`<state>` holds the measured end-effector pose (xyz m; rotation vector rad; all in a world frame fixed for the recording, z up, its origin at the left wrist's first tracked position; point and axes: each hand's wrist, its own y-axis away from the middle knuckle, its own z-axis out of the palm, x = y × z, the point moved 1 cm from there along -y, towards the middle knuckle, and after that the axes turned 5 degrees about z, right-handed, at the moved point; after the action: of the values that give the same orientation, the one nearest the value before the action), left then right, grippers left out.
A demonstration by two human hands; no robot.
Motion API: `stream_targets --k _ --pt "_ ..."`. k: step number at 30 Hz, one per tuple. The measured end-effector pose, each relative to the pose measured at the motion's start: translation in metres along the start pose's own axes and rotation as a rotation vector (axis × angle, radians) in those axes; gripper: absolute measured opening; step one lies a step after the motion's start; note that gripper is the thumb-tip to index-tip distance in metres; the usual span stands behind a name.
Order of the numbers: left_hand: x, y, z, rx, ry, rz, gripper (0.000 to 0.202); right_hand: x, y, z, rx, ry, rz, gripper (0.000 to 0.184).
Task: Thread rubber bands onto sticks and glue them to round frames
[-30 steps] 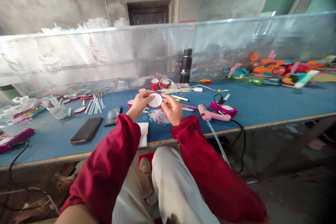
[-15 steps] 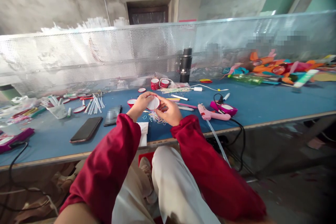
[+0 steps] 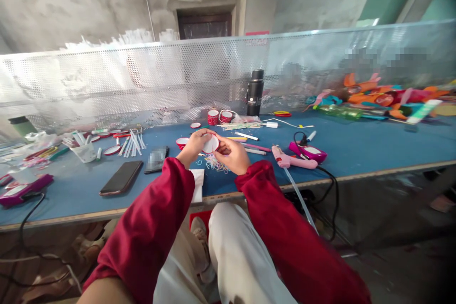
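Between both hands, just above the blue table, I hold a round white disc with a red rim (image 3: 211, 143). My left hand (image 3: 194, 147) grips its left edge, and my right hand (image 3: 233, 153) pinches the right edge. The white face is turned toward me. Under the hands lies a loose pile of small coloured rubber bands (image 3: 216, 164). A short stack of similar red-rimmed pieces (image 3: 182, 143) sits left of my left hand. Several pens (image 3: 257, 150) lie just beyond my right hand.
A pink glue gun (image 3: 292, 159) lies right, its glue stick over the table edge, beside a purple box (image 3: 309, 151). To the left are a phone (image 3: 121, 178), a black packet (image 3: 156, 159) and a white cup of sticks (image 3: 84, 152). A black thermos (image 3: 255, 92) stands behind.
The whole view has shifted slightly, so things appear a little lower and to the right. Both hands still hold the disc, with almost the same grip.
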<state>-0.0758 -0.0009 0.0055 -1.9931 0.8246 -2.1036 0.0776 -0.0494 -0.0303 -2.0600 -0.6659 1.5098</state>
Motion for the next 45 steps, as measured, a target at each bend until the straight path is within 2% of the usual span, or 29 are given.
stream_targets --k 6,13,16,19,24,28,38,45 --pt "-0.001 -0.003 -0.003 -0.011 -0.014 0.008 0.023 -0.003 0.001 -0.001 0.007 -0.03 0.009 0.058" --pt "0.002 -0.001 -0.002 0.003 -0.058 0.044 0.023 0.002 -0.002 -0.004 0.062 -0.081 0.057 0.042" --pt "0.003 0.001 0.001 -0.041 -0.07 0.034 0.023 0.003 -0.003 -0.004 0.085 -0.043 0.097 0.03" --pt "0.004 0.002 0.002 -0.061 -0.029 0.04 0.023 0.003 -0.003 -0.005 0.161 0.028 0.09 0.019" --pt "0.008 0.003 0.002 -0.073 -0.015 0.039 0.023 0.002 -0.002 -0.007 0.253 0.143 0.058 0.011" --pt "0.009 0.004 0.002 -0.097 -0.047 0.036 0.024 0.003 -0.002 -0.008 0.303 0.201 0.03 0.009" --pt "0.007 0.004 0.003 -0.103 -0.036 0.001 0.03 0.002 -0.001 -0.008 0.304 0.279 -0.021 0.009" --pt "0.014 0.007 0.008 -0.121 -0.02 -0.018 0.023 -0.006 0.002 -0.009 0.325 0.351 -0.034 0.014"
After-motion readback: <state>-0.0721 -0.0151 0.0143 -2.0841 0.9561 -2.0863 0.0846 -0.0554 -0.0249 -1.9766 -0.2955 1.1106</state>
